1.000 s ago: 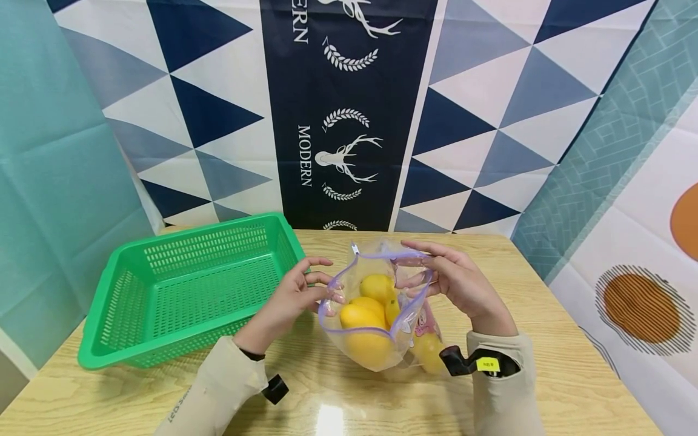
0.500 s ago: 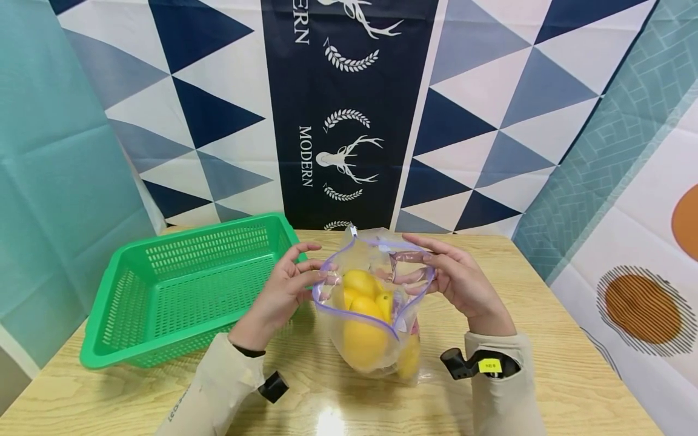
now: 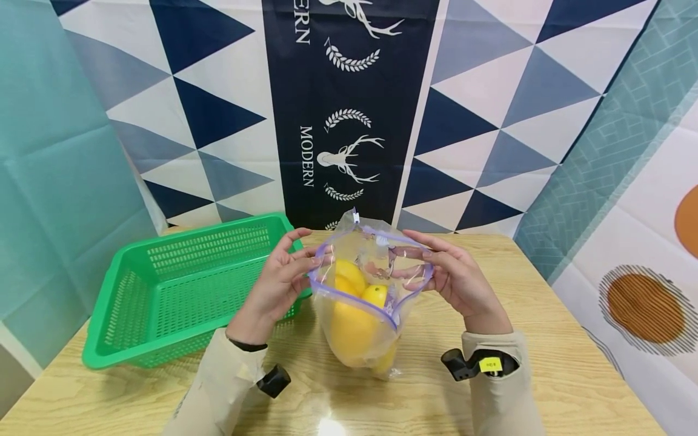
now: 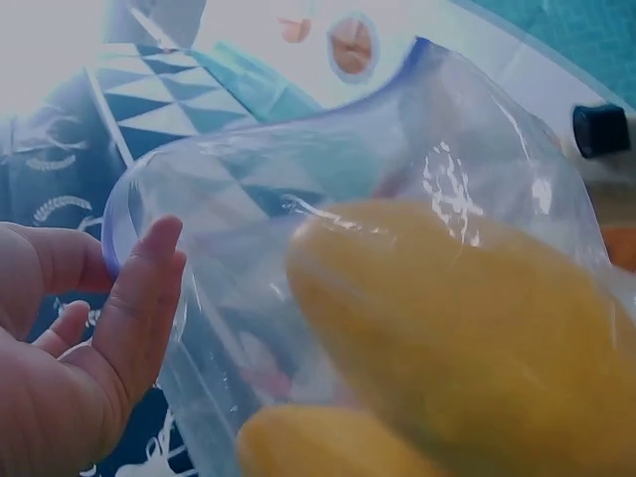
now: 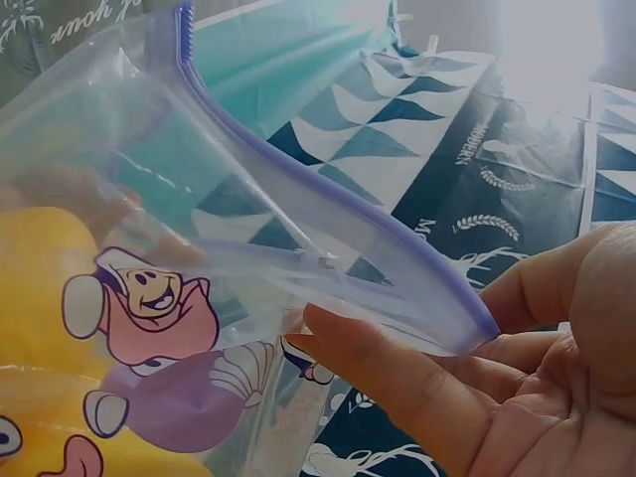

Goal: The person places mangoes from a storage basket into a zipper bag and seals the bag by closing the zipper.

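Note:
A clear zip bag (image 3: 349, 339) with a purple zip rim stands mouth up in the head view, holding several yellow fruits (image 3: 375, 295) that look like mangoes or lemons. My left hand (image 3: 280, 275) pinches the left side of the rim between thumb and fingers. On the opposite side, my right hand (image 3: 455, 272) grips the rim the same way, some fingers showing through the plastic. Between them the mouth is spread wide. Cartoon prints (image 5: 154, 303) mark the bag in the right wrist view. Whether its bottom touches the table is hard to tell.
Left of the bag, a green perforated plastic basket (image 3: 122, 254) sits close to my left hand. Both are on a wooden table (image 3: 545, 363). Patterned cloth (image 3: 349, 91) hangs behind the table's back edge, with more cloth on both sides.
Both hands keep hold of the rim. The left hand and the bag have shifted up and left, the bag straightening upright. Fruits inside have settled lower and changed position.

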The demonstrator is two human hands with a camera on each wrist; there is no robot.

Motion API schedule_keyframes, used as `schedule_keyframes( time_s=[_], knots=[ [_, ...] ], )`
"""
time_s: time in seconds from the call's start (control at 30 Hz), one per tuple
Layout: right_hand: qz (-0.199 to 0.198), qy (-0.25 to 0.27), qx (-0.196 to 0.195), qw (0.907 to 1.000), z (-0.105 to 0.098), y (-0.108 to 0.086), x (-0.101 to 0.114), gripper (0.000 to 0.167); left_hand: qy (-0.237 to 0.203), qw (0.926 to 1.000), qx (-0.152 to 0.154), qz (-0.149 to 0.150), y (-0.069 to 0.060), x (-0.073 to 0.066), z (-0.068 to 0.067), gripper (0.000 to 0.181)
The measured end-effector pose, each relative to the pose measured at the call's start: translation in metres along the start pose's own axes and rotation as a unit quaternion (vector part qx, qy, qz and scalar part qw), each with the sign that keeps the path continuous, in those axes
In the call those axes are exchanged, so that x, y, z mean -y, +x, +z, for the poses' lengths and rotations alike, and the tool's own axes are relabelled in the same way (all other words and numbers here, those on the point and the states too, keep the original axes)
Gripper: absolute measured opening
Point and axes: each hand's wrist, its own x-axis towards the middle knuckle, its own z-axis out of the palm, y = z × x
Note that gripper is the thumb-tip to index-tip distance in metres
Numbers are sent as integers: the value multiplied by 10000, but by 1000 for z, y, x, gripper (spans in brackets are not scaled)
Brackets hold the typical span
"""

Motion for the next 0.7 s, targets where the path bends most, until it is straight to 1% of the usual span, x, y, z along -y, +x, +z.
schedule_keyframes(
  time_s=[0.13,0.27,0.4,0.53,0.7],
  knots=[
    [-72,202,111,9997,-2,0,-1,53,-182,9998,41,85,1,-4,5,44],
    [-73,468,175,9987,-3,0,-2,54,-349,9993,-5,121,1,-7,9,45],
    [-16,609,281,9977,-4,-1,-1,55,-558,9984,-70,116,2,-7,12,47],
    [27,531,337,9980,-7,-1,0,55,-676,9976,-94,117,4,-6,12,48],
    [137,214,81,9996,-9,0,-3,53,-752,9970,-146,76,8,-3,8,49]
  ],
)
